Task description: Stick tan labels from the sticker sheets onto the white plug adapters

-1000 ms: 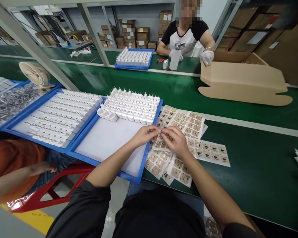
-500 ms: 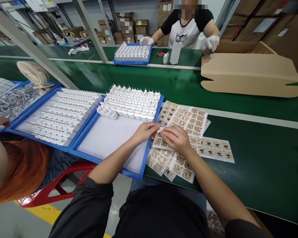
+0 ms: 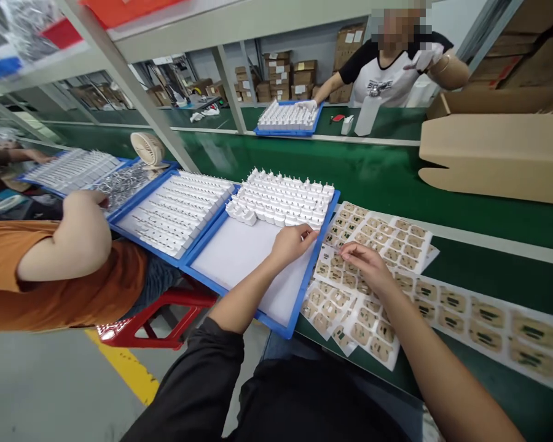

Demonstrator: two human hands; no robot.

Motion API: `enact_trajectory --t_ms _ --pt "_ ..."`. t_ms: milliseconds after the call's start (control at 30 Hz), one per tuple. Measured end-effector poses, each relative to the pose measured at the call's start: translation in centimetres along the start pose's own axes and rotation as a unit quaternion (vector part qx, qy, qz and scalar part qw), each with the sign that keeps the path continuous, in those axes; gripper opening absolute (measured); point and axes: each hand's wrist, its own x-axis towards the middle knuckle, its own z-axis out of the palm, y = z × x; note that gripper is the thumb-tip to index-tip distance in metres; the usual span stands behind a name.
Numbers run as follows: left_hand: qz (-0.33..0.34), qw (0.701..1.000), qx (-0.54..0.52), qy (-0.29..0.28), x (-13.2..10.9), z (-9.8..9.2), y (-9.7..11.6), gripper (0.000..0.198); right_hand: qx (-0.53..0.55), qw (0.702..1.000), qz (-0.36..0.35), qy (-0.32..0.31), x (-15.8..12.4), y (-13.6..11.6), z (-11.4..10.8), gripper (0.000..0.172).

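My left hand (image 3: 292, 242) lies over the white insert of a blue tray (image 3: 239, 306), fingers stretched to the front row of white plug adapters (image 3: 286, 199) and just touching it. My right hand (image 3: 366, 265) rests on overlapping sheets of tan labels (image 3: 382, 233) beside the tray on the green bench. Its thumb and forefinger are pinched together at the edge of a label sheet. A long strip of labels (image 3: 488, 316) runs off to the right.
A second blue tray (image 3: 175, 212) of white parts and a small fan (image 3: 147, 148) sit to the left. A person in orange (image 3: 50, 276) sits there above a red stool (image 3: 156, 313). Across the belt are a gloved person (image 3: 391, 67), a blue tray (image 3: 288, 116), a white bottle (image 3: 366, 113) and a cardboard box (image 3: 498, 153).
My left hand left the label sheets and moved up-left onto the tray by the adapters. My right hand stayed on the sheets. The view swung left.
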Motion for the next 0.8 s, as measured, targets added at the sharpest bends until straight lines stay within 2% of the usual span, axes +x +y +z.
enact_trajectory --t_ms 100,200,333,433,533,667,800 --pt "-0.03 0.996 0.055 0.065 0.5 -2.9 -0.8 0.03 0.009 0.999 0.042 -0.009 0.1 0.9 0.0 0.025" --pt "-0.079 0.98 0.127 0.128 0.8 -6.2 -2.7 0.028 0.048 0.997 0.057 0.002 0.1 0.9 0.1 0.025" --pt "-0.149 0.953 0.215 0.151 0.7 -9.0 -6.4 0.034 0.078 0.995 0.062 0.013 0.0 0.6 0.1 0.026" --pt "-0.161 0.945 0.252 0.136 0.1 -9.4 -8.6 0.032 0.09 0.994 0.067 0.008 0.0 0.6 0.0 0.025" --pt "-0.144 0.944 0.267 0.129 -0.4 -8.9 -9.4 0.03 0.101 0.992 0.071 0.002 0.0 0.7 -0.1 0.024" --pt "-0.133 0.949 0.249 0.14 -0.6 -8.0 -9.1 0.035 0.111 0.991 0.075 0.004 0.0 0.7 0.0 0.025" --pt "-0.124 0.963 0.182 0.156 -0.9 -7.6 -8.3 0.024 0.129 0.988 0.078 0.011 -0.1 0.5 0.1 0.027"
